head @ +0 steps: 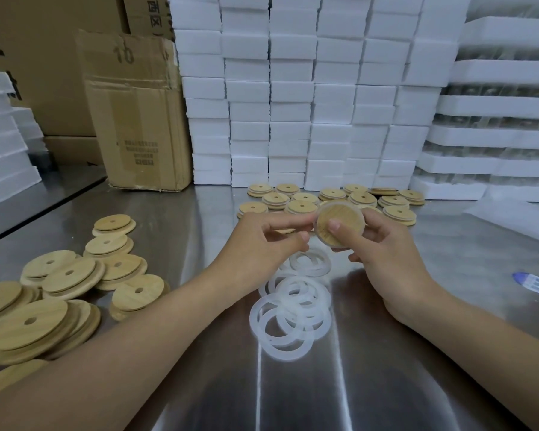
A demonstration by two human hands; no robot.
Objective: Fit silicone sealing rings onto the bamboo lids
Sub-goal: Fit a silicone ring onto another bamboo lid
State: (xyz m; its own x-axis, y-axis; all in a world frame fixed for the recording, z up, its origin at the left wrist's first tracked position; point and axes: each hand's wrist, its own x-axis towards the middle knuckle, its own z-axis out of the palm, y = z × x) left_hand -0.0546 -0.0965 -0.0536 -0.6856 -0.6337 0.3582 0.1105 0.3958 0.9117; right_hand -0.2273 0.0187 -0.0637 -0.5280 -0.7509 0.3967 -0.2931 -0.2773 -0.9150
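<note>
My right hand (383, 253) holds a round bamboo lid (339, 223) upright above the steel table, thumb pressed on its face. A translucent silicone ring runs around the lid's rim. My left hand (262, 241) pinches the lid's left edge, at the ring, with fingertips. Below my hands lies a loose pile of white silicone rings (293, 309). A heap of bamboo lids (63, 284) with centre holes sits at the left. Another group of bamboo lids (333, 200) lies flat behind my hands.
Stacks of white foam boxes (293, 94) form a wall at the back. A worn cardboard box (137, 113) stands at the back left. Foam trays (495, 135) are stacked at the right. A blue-and-white packet (535, 283) lies on the steel table (199, 213) at right.
</note>
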